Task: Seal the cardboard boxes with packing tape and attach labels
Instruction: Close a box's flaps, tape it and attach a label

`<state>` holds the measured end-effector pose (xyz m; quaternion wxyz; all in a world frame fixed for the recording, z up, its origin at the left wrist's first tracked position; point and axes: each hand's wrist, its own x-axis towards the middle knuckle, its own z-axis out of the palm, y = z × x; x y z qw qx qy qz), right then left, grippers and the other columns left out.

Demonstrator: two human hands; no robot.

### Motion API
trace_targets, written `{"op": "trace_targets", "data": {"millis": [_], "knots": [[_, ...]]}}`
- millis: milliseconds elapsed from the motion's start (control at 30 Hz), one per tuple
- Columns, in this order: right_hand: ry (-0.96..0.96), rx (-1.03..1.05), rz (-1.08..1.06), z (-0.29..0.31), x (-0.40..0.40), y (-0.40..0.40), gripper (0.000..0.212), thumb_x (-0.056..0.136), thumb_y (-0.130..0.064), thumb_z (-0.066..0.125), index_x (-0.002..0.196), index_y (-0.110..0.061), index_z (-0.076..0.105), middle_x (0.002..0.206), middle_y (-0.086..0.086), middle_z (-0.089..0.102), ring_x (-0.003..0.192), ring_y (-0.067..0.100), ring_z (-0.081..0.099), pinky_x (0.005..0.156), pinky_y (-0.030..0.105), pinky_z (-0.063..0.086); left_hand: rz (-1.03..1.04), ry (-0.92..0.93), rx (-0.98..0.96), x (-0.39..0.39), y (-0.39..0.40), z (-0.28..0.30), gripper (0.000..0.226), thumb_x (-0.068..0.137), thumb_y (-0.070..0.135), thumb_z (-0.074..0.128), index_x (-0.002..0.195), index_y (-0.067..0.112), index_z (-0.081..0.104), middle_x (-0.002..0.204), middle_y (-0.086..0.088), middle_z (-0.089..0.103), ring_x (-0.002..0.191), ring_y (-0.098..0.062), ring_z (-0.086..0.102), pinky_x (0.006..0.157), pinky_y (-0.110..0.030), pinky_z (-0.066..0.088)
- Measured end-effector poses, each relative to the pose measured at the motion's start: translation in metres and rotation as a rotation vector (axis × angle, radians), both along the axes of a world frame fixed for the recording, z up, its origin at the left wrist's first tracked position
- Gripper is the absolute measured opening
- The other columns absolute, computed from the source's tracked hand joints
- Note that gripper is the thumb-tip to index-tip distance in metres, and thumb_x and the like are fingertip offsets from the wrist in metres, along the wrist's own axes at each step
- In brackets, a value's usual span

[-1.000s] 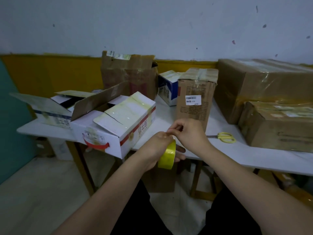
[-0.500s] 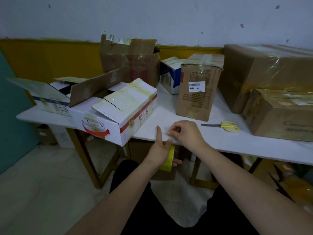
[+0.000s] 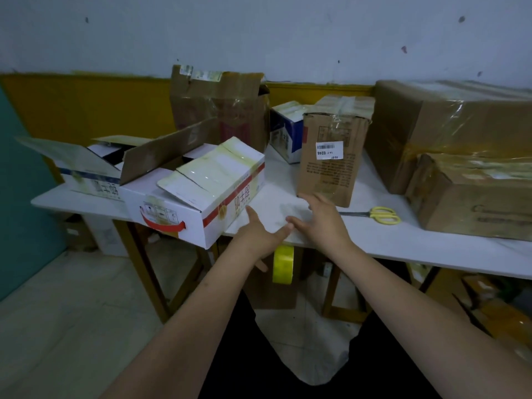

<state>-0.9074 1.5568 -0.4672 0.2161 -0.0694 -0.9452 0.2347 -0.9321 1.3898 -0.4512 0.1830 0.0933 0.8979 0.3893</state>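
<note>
Both hands reach over the front edge of the white table (image 3: 388,243). The left hand (image 3: 259,231) has its fingers straight and spread, the index pointing up beside the white box (image 3: 198,205), the thumb toward the other hand; it grips nothing. The right hand (image 3: 319,218) is also spread flat, fingers extended over the tabletop near the base of the upright brown box (image 3: 331,165); whether the fingertips touch that box cannot be told.

The yellow tape roll (image 3: 283,264) hangs just below the table edge, under the two hands. Its top is hidden behind the left hand and the edge, so what holds it up cannot be made out.

The white box overhangs the table's front edge with its flaps open. The upright brown box carries a white barcode label (image 3: 329,150). Yellow-handled scissors (image 3: 380,215) lie on the table right of the right hand. Two large taped brown boxes (image 3: 460,133) stand at the right, cut off by the frame edge.
</note>
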Motion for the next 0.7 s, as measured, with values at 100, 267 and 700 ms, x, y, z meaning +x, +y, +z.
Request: {"op": "trace_targets", "data": {"millis": [100,267,700], "knots": [[0.212,0.071,-0.018,0.023,0.012,0.012,0.061,0.090,-0.052,0.060,0.140,-0.018,0.052,0.141,0.002,0.051,0.130,0.022,0.046,0.106,0.037,0.040,-0.022,0.173,-0.019,0.002,0.004,0.047,0.113,0.084,0.076,0.053,0.157,0.032,-0.020,0.168,-0.004,0.009,0.114,-0.034,0.062,0.060,-0.033,0.062],[0.325,0.218,-0.182,0.080,0.012,0.053,0.078,0.089,-0.059,0.060,0.152,-0.022,0.035,0.160,0.003,0.028,0.145,0.024,0.026,0.116,0.044,0.028,-0.081,0.390,0.036,-0.014,0.036,0.105,0.115,0.080,0.082,0.049,0.157,0.031,-0.020,0.165,-0.008,0.024,0.132,-0.036,0.051,0.099,-0.044,0.050],[0.199,-0.065,-0.051,0.153,-0.066,0.116,0.049,0.082,-0.058,0.070,0.115,-0.022,0.071,0.109,-0.010,0.060,0.108,0.010,0.053,0.093,0.029,0.046,-0.147,0.471,0.180,-0.164,0.157,0.163,0.092,0.085,0.066,0.061,0.157,0.019,0.028,0.160,-0.011,0.029,0.141,-0.031,0.040,0.110,-0.042,0.042]]}}
